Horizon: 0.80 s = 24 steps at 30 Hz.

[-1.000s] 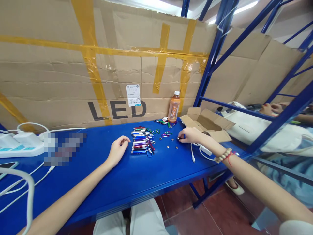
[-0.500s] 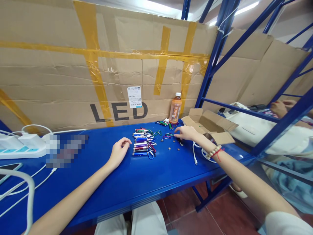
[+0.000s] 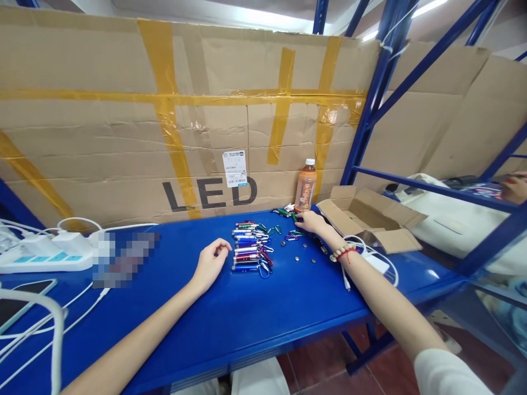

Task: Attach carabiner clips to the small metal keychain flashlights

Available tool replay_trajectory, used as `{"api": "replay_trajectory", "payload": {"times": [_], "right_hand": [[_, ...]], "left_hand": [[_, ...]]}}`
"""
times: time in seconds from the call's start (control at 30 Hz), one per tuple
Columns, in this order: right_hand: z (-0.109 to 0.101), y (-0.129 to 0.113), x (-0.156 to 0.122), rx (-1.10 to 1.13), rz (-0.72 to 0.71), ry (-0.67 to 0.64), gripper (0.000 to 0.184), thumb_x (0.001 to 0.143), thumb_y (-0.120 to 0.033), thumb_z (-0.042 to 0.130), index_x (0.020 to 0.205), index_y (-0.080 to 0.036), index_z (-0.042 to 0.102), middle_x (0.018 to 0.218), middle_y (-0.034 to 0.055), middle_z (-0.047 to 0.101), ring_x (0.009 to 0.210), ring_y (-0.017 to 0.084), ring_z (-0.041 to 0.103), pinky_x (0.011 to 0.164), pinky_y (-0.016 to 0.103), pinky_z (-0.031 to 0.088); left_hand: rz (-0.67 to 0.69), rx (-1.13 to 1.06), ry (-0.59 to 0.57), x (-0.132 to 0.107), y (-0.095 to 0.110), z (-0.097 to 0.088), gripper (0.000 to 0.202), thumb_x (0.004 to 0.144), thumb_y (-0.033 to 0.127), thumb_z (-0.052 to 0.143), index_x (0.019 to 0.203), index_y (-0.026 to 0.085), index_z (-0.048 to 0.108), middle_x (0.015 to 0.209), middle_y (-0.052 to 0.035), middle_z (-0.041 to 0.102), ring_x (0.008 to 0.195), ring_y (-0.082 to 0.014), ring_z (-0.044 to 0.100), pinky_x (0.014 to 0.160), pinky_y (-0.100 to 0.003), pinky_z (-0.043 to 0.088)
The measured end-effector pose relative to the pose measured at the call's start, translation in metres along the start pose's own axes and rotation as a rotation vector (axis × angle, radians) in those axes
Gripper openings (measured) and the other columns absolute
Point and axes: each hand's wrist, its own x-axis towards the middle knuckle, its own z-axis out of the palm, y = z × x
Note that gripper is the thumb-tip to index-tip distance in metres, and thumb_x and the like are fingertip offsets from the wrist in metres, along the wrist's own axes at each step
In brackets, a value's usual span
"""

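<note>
My left hand (image 3: 211, 265) rests on the blue tabletop with its fingers curled in and nothing visible in them. Just right of it lies a row of small metal penlights (image 3: 247, 250) in several colours, with carabiner clips at their right ends. My right hand (image 3: 312, 222) reaches toward the foot of the drink bottle (image 3: 306, 186), fingers stretched and slightly apart. Its fingertips are at a small green piece (image 3: 294, 218); whether they touch it I cannot tell. Loose carabiners (image 3: 293, 235) and several button cells (image 3: 297, 258) lie in front of that hand.
An open cardboard box (image 3: 370, 216) and a white cable (image 3: 347, 281) lie at the right, by my right forearm. A power strip (image 3: 49, 258) and a phone (image 3: 24, 302) are at the left. A large carton wall (image 3: 115, 164) closes off the back. Another person's hand (image 3: 514, 189) shows far right.
My right hand has moved back, from the loose carabiners toward the bottle's foot. The left hand stays beside the penlight row, its fingers a little more curled. The view has shifted slightly.
</note>
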Motion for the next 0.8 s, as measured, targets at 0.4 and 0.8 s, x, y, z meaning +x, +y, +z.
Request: {"api": "replay_trajectory", "payload": {"times": [0.4,0.8], "right_hand": [[-0.014,-0.02,-0.026,0.268,-0.133,0.244,0.025,0.076,-0.023,0.057,0.099,-0.02,0.067,0.099,0.0018,0.068,0.09,0.014,0.061,0.08,0.022,0.046],[-0.007,-0.112,-0.096,1.165,-0.781,-0.087,0.023,0.07,-0.029,0.068,0.089,-0.015,0.068,0.073,0.0023,0.066,0.061,0.01,0.058,0.055,0.02,0.045]], "left_hand": [[0.13,0.176,-0.033,-0.01,0.01,0.002,0.019,0.078,0.027,0.042,0.091,0.02,0.053,0.072,0.0019,0.052,0.055,-0.0098,0.043,0.054,-0.021,0.036],[0.355,0.353,-0.257,-0.023,0.024,0.002,0.021,0.084,0.04,0.047,0.079,0.02,0.051,0.09,-0.0014,0.055,0.076,-0.014,0.055,0.067,-0.023,0.043]]}}
